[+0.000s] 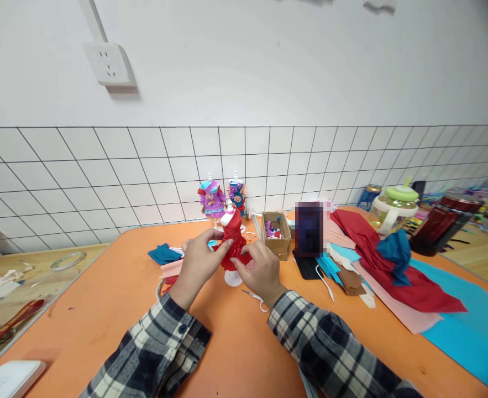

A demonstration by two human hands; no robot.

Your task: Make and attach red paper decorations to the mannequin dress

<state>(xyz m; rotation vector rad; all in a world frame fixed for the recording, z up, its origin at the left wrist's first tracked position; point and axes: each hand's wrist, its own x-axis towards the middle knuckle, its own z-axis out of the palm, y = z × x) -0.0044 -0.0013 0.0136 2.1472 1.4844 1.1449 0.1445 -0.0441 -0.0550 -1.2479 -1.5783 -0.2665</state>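
A small white mannequin in a red paper dress (232, 239) stands on a round white base (232, 278) on the orange table (115, 309). My left hand (197, 264) pinches the dress at its left side, fingers closed on the red paper. On the right side of the skirt, my right hand (261, 271) pinches the paper too. Both forearms wear plaid sleeves. Small scissors (252, 297) lie on the table just under my right wrist.
Two dressed mannequins (222, 197) stand by the tiled wall. A cardboard box (277, 235) of scraps, a phone on a stand (309, 232), red, pink and blue paper sheets (397, 276), a green-lidded cup (393, 210) and a dark jar (445, 221) sit right. Teal paper (163, 254) lies left.
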